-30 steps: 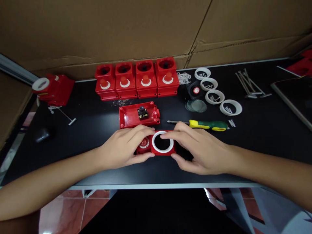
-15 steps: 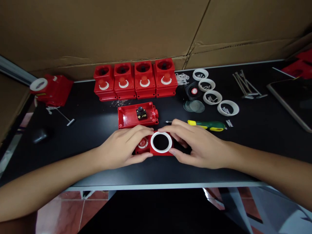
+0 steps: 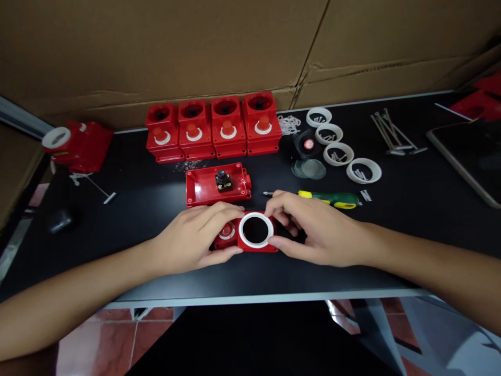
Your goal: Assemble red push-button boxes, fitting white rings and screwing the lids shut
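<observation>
A red plastic box cover (image 3: pixel 257 249) lies near the front of the black table, with a white ring (image 3: pixel 241 241) around its round opening and a small red button (image 3: pixel 226 230) on its left part. My left hand (image 3: pixel 199 235) grips the cover across the button end, fingers on the far edge and thumb on the near edge. Thumb and forefinger of my right hand (image 3: pixel 313 227) pinch the ring's right side. Just behind lies an open red box (image 3: pixel 199 188) holding a black switch block (image 3: pixel 223 180). A green and yellow screwdriver (image 3: pixel 329 198) rests beyond my right hand.
Several red boxes with buttons (image 3: pixel 227 129) stand in a row at the back. White rings with screws (image 3: pixel 364 171), clear discs (image 3: pixel 308 168) and metal rods (image 3: pixel 395 133) lie to the right. Another red box (image 3: pixel 92 149) is at the left, a tablet-like device (image 3: pixel 465 162) far right.
My right forefinger has moved from the top of the white ring to its upper right edge. The left hand keeps its hold, and the whole view has shifted slightly.
</observation>
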### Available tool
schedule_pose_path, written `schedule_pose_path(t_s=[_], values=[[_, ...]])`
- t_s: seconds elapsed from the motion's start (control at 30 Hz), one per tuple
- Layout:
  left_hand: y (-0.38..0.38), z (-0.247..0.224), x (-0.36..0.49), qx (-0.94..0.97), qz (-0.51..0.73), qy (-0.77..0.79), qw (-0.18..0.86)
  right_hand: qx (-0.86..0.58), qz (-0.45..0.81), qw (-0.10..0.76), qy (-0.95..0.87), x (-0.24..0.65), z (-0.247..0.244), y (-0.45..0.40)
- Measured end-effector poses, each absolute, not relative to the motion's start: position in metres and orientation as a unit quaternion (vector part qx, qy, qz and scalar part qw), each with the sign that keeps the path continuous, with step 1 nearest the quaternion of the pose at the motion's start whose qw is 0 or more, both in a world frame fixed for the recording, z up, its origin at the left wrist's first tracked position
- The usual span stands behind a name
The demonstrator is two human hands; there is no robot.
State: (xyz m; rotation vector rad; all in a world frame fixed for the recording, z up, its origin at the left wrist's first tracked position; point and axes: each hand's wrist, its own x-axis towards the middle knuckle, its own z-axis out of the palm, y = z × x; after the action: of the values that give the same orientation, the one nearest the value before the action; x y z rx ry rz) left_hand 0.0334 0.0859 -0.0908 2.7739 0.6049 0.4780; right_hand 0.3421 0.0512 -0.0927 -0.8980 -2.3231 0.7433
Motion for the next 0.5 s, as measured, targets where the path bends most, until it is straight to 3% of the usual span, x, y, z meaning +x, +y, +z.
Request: schedule_pose_path(t_s=[0.33,0.5], values=[[0.0873,-0.0921,0.0328,0.954,0.165,0.214,0.132,-0.338,0.351,0.272,-0.83,0.3411,-0.0911,0.05],[0.0868,-0.0935,0.0322,0.953,0.16,0.217,0.138,-0.327,0.324,0.281,-0.842,0.3416,-0.09,0.0519]])
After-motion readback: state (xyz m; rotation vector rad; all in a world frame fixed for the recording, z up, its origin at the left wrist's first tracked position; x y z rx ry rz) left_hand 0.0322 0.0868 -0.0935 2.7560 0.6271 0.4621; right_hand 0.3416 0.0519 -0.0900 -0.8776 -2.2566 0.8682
